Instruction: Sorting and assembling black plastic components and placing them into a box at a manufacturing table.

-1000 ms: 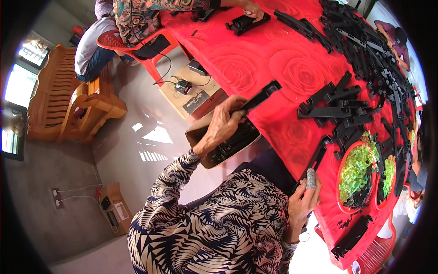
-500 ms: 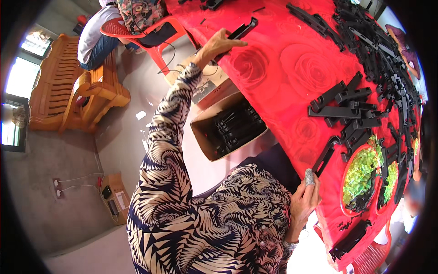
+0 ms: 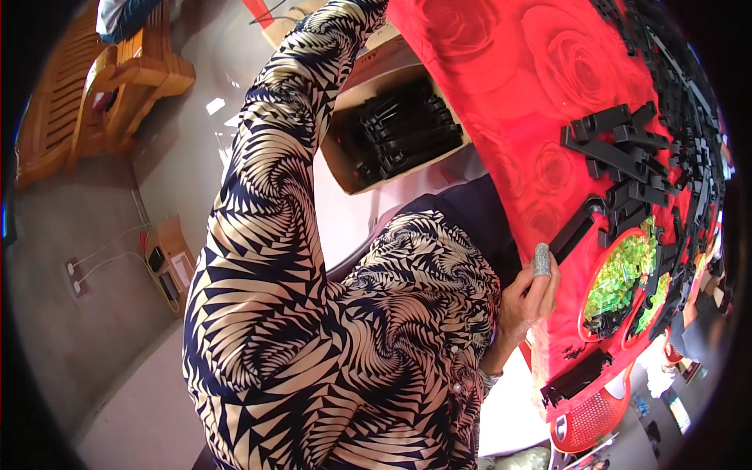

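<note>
Right of centre, my right grip clasps a black strip at the red bench, while my left grip, past the top edge, I cannot tell.

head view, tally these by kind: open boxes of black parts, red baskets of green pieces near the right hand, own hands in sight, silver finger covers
Open boxes of black parts: 1
Red baskets of green pieces: 2
Own hands in sight: 1, the right hand
Silver finger covers: 1
Total: 5
</note>
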The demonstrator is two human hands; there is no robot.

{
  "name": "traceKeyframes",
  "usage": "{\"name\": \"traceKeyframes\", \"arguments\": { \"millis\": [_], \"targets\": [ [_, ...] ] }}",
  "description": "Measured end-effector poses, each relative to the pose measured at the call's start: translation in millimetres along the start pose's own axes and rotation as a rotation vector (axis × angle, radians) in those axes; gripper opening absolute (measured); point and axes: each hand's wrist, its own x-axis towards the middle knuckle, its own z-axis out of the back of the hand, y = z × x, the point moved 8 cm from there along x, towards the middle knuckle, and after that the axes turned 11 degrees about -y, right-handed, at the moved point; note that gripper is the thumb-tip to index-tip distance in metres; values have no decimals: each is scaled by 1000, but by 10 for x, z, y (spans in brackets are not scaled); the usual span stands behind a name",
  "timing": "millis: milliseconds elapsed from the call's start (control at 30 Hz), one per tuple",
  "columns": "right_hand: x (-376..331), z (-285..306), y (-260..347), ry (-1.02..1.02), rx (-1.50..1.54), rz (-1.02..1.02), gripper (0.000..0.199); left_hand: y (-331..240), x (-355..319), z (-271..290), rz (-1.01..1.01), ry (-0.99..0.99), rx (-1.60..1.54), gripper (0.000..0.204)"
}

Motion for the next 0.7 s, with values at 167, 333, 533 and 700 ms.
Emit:
{"name": "traceKeyframes", "arguments": {
  "millis": [167, 333, 533, 700],
  "targets": [
    [-29, 25, 19, 3, 15, -13, 14, -1029, -539, 1569, 130, 33, -152, 27],
    [-28, -118, 82, 57, 52, 70, 11, -951, -2504, 1036, 230, 468, -662, 19],
    [0, -228, 154, 110, 54, 127, 8, -1183, -3431, 682, 237, 780, -308, 42],
    [2, -273, 157, 127, 46, 105, 9, -1231, -3516, 553, 230, 860, -214, 45]
  ]
}}
